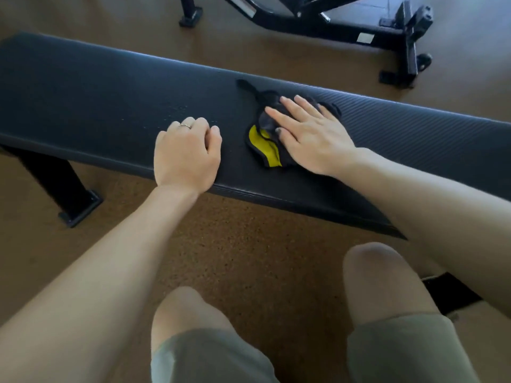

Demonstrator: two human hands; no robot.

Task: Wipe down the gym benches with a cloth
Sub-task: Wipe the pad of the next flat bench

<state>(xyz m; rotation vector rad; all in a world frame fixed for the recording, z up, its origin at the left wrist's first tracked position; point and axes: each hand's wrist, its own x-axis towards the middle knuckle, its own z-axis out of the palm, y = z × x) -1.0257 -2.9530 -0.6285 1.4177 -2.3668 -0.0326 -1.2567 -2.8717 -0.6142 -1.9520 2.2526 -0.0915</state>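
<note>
A long flat bench with black textured padding [110, 106] runs across the view from left to right. A dark cloth with a yellow patch [266, 146] lies crumpled on the pad near its middle. My right hand [307, 131] lies flat on top of the cloth, fingers spread and pointing left. My left hand [185, 150] rests on the pad's near edge to the left of the cloth, fingers curled under, a ring on one finger. Small droplets [179, 111] speckle the pad just beyond my left hand.
Another bench's black metal frame [359, 29] stands on the brown floor behind. A black leg with a foot plate [74, 200] supports the near bench at left. My bare knees and shorts [387, 286] are close to the bench's front edge.
</note>
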